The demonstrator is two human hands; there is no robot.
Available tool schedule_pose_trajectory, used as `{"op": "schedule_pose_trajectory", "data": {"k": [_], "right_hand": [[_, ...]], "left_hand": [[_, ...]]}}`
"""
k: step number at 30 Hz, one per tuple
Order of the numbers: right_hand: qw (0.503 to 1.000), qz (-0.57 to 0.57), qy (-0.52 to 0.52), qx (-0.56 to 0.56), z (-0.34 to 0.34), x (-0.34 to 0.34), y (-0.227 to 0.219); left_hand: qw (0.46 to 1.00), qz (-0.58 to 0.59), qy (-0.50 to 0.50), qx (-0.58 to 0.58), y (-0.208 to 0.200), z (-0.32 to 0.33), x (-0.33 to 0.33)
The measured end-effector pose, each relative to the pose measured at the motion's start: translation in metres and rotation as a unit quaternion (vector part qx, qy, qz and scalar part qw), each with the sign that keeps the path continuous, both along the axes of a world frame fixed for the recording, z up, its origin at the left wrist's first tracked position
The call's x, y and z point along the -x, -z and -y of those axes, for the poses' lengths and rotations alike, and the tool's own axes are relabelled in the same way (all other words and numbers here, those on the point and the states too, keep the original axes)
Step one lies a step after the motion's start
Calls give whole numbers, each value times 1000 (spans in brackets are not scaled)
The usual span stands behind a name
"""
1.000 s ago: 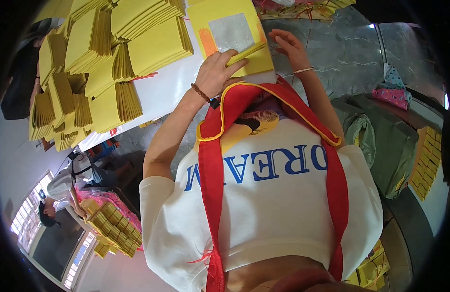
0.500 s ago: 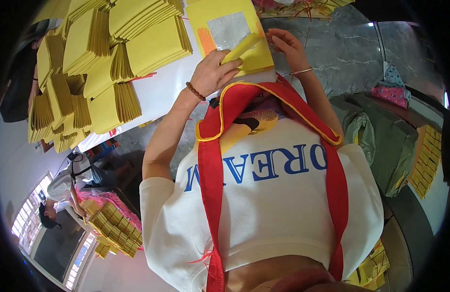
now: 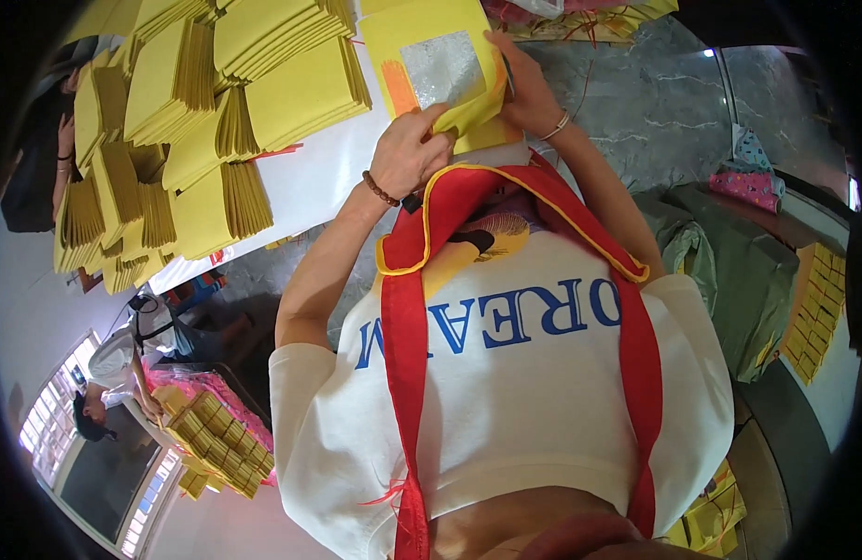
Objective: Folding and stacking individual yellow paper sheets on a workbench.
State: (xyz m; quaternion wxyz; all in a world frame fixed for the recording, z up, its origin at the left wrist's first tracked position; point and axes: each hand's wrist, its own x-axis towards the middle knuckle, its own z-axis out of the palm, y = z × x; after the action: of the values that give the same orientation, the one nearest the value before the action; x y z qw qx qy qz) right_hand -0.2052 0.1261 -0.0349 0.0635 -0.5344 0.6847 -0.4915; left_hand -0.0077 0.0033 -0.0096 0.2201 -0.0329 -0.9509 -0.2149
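A yellow paper sheet (image 3: 380,42) with a silver square and orange bands lies at the top centre, on top of other yellow paper. Its near edge is lifted and curled. My left hand (image 3: 408,154), with a brown bead bracelet, pinches that near edge below the silver square. At the sheet's right side my right hand (image 3: 529,93), wearing a light bangle, grips the edge with its fingers over it. Part of the right fingers is hidden behind the curled paper. Left of my hands, folded yellow paper bundles (image 3: 300,91) stand in overlapping stacks on a white tabletop (image 3: 319,177).
Another person (image 3: 114,359) stands at the lower left beside a pile of yellow bundles (image 3: 216,434). Someone else's arm (image 3: 65,149) shows at the far left. Green covered stacks (image 3: 729,271) and a box of yellow bundles (image 3: 813,313) stand at the right.
My right hand has come in from the side and closed on the sheet's right edge. The raised near edge now curls lower, and my left hand has dropped slightly.
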Motion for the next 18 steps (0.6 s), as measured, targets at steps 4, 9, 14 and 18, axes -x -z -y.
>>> {"op": "schedule_pose_trajectory", "data": {"k": [4,9,14,18], "right_hand": [[997,4,-81,-7,2,3,7],[993,40,-114,-14,4,6,15],[984,70,-162,34,6,18,25],[986,63,-151,42,8,13,12]], "left_hand": [[999,10,16,36,-4,0,-7],[995,33,-37,-92,-2,15,-21],[939,-101,-195,-265,5,17,-40],[909,-97,-191,-358,5,22,-36]]}}
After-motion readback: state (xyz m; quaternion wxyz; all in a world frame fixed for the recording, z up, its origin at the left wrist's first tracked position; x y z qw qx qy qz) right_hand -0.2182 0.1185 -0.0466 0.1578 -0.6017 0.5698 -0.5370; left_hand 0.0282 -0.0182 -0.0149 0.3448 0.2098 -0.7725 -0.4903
